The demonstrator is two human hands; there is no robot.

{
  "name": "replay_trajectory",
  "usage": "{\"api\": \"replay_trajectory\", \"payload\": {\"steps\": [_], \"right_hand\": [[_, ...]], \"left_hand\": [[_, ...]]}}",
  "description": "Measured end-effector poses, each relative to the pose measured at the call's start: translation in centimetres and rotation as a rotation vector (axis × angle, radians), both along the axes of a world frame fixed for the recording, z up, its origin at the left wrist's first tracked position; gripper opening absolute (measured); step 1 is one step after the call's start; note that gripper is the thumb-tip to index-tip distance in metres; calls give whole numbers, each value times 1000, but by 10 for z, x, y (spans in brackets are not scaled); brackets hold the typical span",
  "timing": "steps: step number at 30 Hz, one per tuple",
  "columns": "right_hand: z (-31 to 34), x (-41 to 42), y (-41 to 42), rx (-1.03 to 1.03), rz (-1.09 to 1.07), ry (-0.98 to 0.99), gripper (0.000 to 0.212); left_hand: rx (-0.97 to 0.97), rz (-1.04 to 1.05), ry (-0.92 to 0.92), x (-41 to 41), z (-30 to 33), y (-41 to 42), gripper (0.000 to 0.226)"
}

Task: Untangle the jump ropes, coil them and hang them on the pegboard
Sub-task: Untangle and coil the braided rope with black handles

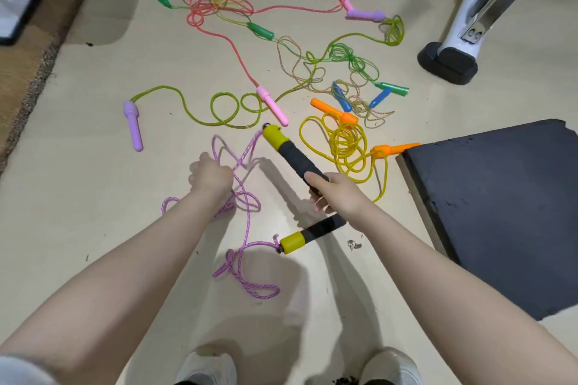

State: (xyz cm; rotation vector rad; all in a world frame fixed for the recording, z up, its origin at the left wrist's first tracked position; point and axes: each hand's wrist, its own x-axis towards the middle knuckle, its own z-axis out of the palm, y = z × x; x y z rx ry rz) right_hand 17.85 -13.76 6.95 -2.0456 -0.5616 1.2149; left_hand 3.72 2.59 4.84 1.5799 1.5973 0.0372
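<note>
Over the pale floor, you hold one jump rope.
Your right hand wraps the black foam end of a long handle, its yellow plastic cap pointing up and left. Your left hand is closed around the braided pink cord. The other handle lies flat below.

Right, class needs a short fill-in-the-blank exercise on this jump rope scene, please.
1. The right hand grips a yellow and black ____.
2. The left hand holds the ____ braided rope.
3. The matching second handle lies on the ____.
4. The yellow rope has ____ handles.

Missing words: handle; pink; floor; orange
</note>
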Motion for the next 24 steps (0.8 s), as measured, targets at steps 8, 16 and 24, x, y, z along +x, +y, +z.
{"api": "replay_trajectory", "payload": {"steps": [8,16,24], "right_hand": [[2,-28,3,16,359,271,9],[-7,-33,1,-346,737,136,25],[39,-1,22,334,265,102,79]], "left_hand": [[-595,356,-834,21,18,-16,38],[-832,531,-1170,14,40,-4,36],[-895,-407,-650,10,76,-32,26]]}}
